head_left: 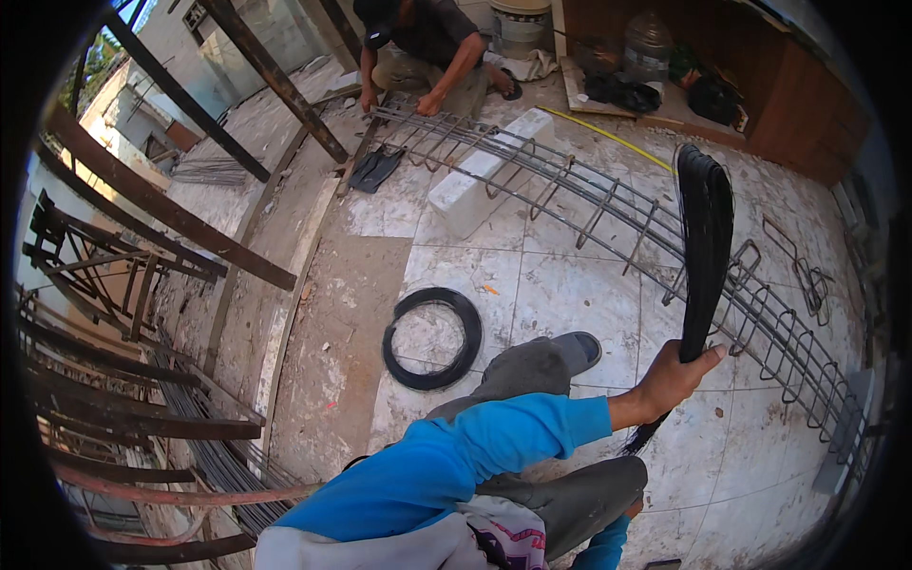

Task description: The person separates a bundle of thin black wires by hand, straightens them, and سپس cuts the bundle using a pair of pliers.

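Note:
My left hand (673,382), at the end of a blue sleeve reaching across from the lower left, is closed round a bundle of thin black tie wire (703,247). The bundle stands nearly upright, looped over at its top, with loose ends below the fist. Behind it runs a long rebar cage (594,204) of bars and square stirrups, propped on a white block (465,190). My right hand (636,507) shows only as a sliver beside my knee; its fingers are hidden. A coil of black wire (432,338) lies on the tiles left of my sandalled foot.
At the far end a person (423,57) crouches with both hands at the cage. Loose bent stirrups (803,271) lie at the right. A yellow strip (608,138) crosses the floor beyond the cage. Dark steel beams (171,199) and long rods (223,465) stand and lie to the left.

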Available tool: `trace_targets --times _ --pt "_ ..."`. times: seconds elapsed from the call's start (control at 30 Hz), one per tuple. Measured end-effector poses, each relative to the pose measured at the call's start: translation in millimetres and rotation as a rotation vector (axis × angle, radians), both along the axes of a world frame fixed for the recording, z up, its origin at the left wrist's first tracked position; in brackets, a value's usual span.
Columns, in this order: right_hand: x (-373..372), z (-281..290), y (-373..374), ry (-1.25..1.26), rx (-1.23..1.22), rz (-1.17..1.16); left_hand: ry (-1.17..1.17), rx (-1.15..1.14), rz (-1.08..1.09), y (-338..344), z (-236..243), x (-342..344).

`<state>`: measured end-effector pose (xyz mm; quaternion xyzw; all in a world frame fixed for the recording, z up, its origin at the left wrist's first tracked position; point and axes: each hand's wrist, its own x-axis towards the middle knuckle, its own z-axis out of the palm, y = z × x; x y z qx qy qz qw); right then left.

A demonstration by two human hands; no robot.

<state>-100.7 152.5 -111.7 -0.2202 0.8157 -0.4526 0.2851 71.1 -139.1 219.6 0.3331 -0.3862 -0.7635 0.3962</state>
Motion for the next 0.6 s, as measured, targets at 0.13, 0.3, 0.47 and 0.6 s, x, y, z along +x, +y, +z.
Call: trace_targets --times 0.13,0.3,0.47,0.6 --pt "1.0 37.8 -82.4 -0.011 -0.04 0.203 -0.058 -0.056 0.113 -0.6 4.9 16.7" --pt "25.6 71.6 -149.8 -0.038 -0.056 0.372 -0.012 -0.047 0.195 -24.2 17.2 30.2" --pt "54.9 90.5 -183.3 -0.075 -0.039 0.471 0.03 -0.015 0.226 -32.9 5.0 18.8" --pt "76.9 102.0 -201.8 -0.123 -0.041 0.535 0.078 0.073 0.14 -29.2 12.9 16.9"
